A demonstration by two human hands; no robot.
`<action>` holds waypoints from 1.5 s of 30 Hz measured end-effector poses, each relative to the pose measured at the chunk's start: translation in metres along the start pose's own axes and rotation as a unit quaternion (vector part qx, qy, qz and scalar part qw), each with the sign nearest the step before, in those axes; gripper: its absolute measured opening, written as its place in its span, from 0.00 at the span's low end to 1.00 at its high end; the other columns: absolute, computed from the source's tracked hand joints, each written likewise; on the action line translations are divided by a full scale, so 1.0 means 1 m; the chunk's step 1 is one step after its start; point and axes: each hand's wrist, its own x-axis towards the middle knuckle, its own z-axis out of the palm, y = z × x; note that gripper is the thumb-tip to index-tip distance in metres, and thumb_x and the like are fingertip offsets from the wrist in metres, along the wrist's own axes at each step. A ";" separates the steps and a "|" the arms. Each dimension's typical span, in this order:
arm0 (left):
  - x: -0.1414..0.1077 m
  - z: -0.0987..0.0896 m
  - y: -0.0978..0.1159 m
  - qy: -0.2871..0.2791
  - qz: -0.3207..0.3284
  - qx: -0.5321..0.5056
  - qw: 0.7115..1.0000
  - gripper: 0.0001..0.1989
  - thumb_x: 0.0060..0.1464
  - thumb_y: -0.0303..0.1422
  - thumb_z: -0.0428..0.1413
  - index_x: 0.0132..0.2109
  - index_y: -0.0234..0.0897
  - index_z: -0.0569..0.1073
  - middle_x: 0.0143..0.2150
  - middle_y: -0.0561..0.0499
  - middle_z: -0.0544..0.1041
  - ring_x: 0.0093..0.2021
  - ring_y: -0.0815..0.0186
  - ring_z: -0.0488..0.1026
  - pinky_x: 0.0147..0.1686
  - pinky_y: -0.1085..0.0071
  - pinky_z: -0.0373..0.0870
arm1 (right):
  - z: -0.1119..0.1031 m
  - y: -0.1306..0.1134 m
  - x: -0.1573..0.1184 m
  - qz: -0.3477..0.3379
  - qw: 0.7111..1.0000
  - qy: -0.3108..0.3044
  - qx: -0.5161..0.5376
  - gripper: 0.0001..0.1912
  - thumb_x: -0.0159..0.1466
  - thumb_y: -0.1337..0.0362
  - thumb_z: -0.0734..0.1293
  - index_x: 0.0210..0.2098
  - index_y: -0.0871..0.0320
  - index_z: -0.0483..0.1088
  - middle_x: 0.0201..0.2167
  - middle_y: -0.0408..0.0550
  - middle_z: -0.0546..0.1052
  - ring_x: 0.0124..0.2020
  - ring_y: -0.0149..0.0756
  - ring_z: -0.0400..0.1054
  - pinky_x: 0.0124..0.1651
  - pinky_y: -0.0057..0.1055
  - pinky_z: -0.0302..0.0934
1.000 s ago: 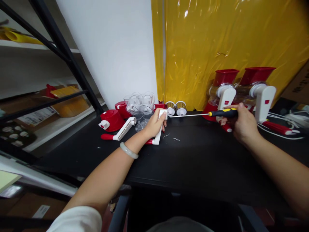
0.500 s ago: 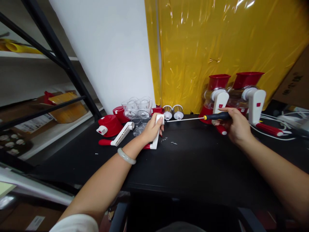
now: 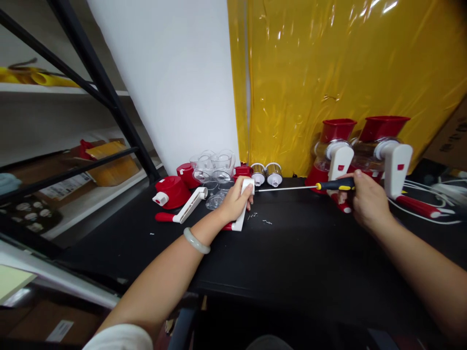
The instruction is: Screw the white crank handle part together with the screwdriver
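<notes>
My left hand [image 3: 235, 200] is closed around a white crank handle [image 3: 239, 221] with a red grip, held upright over the black table. In my right hand [image 3: 367, 198] is a long screwdriver [image 3: 335, 184] with a black and yellow handle. Its thin shaft lies level, and the tip meets the upper end of the crank handle by my left fingers; the exact contact is too small to see. Several small screws [image 3: 267, 221] are scattered on the table just right of the crank. A second crank handle [image 3: 189, 205] rests to the left of my left hand.
Red bases [image 3: 173, 190], clear plastic parts [image 3: 215, 165] and two metal grater drums [image 3: 273, 174] stand along the back. Two assembled rotary graters [image 3: 339, 141] are at the right, near white cables [image 3: 426, 199]. A black-framed shelf [image 3: 104, 82] borders the left side.
The view has shifted slightly, so everything sits a bit lower and to the right. My right fingers have changed position, and the screwdriver handle has turned to show more yellow. Its tip stays at the crank.
</notes>
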 end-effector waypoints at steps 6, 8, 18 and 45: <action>0.000 0.000 0.003 -0.002 0.001 -0.005 1.000 0.20 0.67 0.53 0.46 0.47 0.40 0.63 0.28 0.58 0.71 0.22 0.72 0.70 0.24 0.74 0.67 | -0.001 -0.001 0.002 -0.010 1.000 0.007 -0.027 0.28 0.60 0.36 0.69 0.33 0.57 0.72 0.13 0.40 0.70 0.10 0.31 0.60 0.07 0.26 0.50; 0.000 0.000 0.002 -0.004 -0.001 -0.004 1.000 0.20 0.67 0.53 0.46 0.48 0.40 0.63 0.28 0.58 0.71 0.22 0.71 0.70 0.24 0.74 0.67 | 0.000 0.000 0.003 -0.005 1.000 0.018 -0.008 0.28 0.61 0.36 0.68 0.33 0.57 0.72 0.13 0.41 0.71 0.10 0.33 0.62 0.07 0.26 0.51; 0.001 0.001 -0.001 0.009 0.014 0.004 1.000 0.21 0.67 0.54 0.46 0.48 0.40 0.63 0.27 0.59 0.71 0.21 0.71 0.70 0.23 0.74 0.68 | 0.002 -0.001 0.007 0.008 0.998 0.039 0.045 0.20 0.69 0.50 0.59 0.31 0.58 0.71 0.12 0.44 0.70 0.12 0.36 0.65 0.09 0.26 0.54; 0.002 0.001 0.002 0.007 0.011 0.002 1.000 0.15 0.69 0.48 0.46 0.48 0.40 0.62 0.27 0.58 0.71 0.21 0.72 0.70 0.24 0.74 0.68 | -0.002 0.002 0.011 0.013 0.996 0.010 0.084 0.17 0.64 0.51 0.65 0.34 0.60 0.73 0.14 0.42 0.71 0.12 0.33 0.64 0.11 0.26 0.55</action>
